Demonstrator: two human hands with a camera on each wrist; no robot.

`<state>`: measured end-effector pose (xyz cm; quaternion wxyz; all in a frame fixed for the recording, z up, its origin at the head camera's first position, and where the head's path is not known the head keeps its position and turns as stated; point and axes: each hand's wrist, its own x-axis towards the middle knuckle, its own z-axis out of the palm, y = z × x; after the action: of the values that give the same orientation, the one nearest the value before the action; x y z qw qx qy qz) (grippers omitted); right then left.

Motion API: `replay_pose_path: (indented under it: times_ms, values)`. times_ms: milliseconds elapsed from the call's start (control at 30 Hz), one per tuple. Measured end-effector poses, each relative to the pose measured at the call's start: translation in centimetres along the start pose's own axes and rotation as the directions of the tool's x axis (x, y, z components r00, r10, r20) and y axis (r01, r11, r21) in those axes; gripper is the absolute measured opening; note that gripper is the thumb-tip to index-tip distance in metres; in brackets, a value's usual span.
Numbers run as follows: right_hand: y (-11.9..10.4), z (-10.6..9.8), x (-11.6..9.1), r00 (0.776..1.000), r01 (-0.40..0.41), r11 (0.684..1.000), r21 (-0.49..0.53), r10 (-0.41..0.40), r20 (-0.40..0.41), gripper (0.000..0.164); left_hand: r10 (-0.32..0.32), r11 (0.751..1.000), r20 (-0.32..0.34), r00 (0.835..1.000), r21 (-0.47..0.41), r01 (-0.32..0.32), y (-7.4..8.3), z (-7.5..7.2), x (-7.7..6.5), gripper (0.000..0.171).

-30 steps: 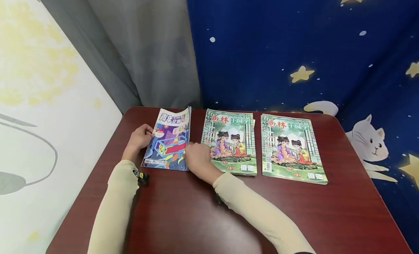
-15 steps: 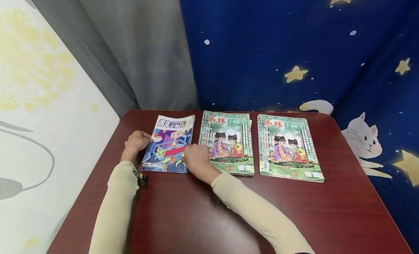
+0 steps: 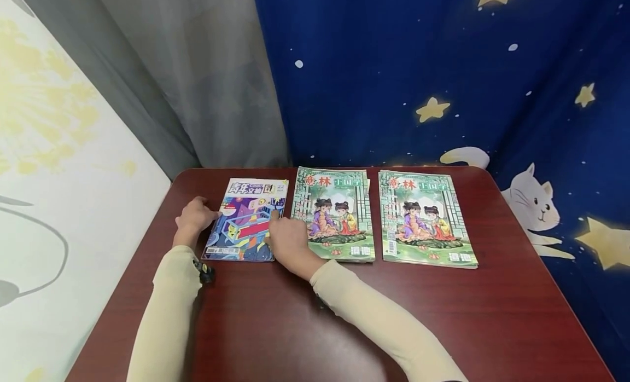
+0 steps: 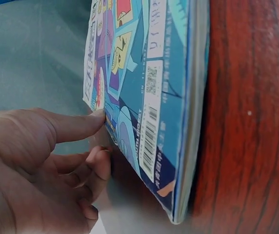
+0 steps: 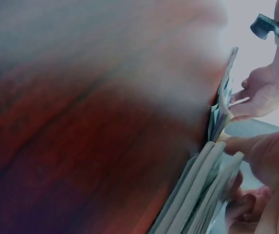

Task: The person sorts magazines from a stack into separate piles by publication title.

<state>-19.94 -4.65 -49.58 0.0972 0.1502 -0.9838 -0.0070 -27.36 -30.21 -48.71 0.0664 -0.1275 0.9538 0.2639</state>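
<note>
A purple-and-blue magazine (image 3: 246, 220) lies flat at the left of the table in the head view. Its cover and barcode also show in the left wrist view. My left hand (image 3: 193, 220) is at its left edge; the thumb (image 4: 83, 127) touches the edge and the loosely bent fingers rest beside it. At the right edge my right hand (image 3: 289, 241) touches the magazine, one finger extended onto the cover. The right thumb (image 5: 236, 144) reaches the edge in the right wrist view, with other fingers bent by the neighbouring stack and partly hidden.
A stack of green-covered magazines (image 3: 332, 215) lies just right of my right hand, with a narrow gap from the purple one. Farther right lies a similar green stack (image 3: 428, 220). A grey curtain (image 3: 221, 97) and a blue starry curtain (image 3: 369, 86) hang behind the table (image 3: 275, 327).
The purple magazine's raised, bent upper right corner has come down, and it now lies flat and slightly nearer me. My right hand has a finger stretched onto the cover. The view has shifted slightly.
</note>
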Motion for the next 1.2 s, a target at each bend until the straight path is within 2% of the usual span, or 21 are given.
replay_pose_path:
  times_ms: [67, 300, 467, 600, 733, 900, 1000, 1200]
  values:
    - [0.0, -0.3, 0.0, 1.000, 0.006, 1.000, 0.022, -0.005, -0.014, 0.072, 0.007, 1.000, -0.002, 1.000, 0.014, -0.007, 0.0, -0.1, 0.0, 0.072]
    - [1.6, -1.9, -0.5, 0.994, 0.024, 0.993, 0.113, -0.011, -0.108, 0.061, 0.033, 0.999, -0.040, 0.999, 0.004, -0.032, -0.3, 0.3, -0.4, 0.070]
    - [4.7, -2.8, -1.2, 0.992, 0.015, 0.978, 0.206, 0.011, -0.123, 0.049, 0.076, 0.997, -0.128, 0.989, -0.023, -0.080, -0.3, 0.9, -0.9, 0.067]
    - [7.8, -3.0, -1.8, 0.995, -0.012, 0.960, 0.279, 0.038, -0.091, 0.050, 0.125, 0.990, -0.197, 0.972, -0.034, -0.134, 0.4, 0.8, -1.4, 0.071]
    - [11.2, -2.8, -2.4, 0.994, -0.028, 0.954, 0.299, 0.057, -0.089, 0.053, 0.191, 0.978, -0.236, 0.953, -0.037, -0.205, 2.1, 0.8, -2.1, 0.076]
    - [14.8, -2.2, -3.3, 0.989, -0.076, 0.949, 0.306, 0.111, -0.098, 0.053, 0.266, 0.959, -0.238, 0.934, -0.032, -0.281, 5.2, 1.3, -3.5, 0.081]
    - [16.5, -1.8, -3.8, 0.985, -0.114, 0.940, 0.321, 0.150, -0.088, 0.055, 0.305, 0.948, -0.214, 0.928, -0.030, -0.318, 7.2, 1.8, -4.2, 0.081]
    - [18.6, -1.1, -4.6, 0.975, -0.166, 0.919, 0.359, 0.207, -0.077, 0.064, 0.368, 0.926, -0.124, 0.921, -0.039, -0.375, 10.7, 3.2, -5.4, 0.087]
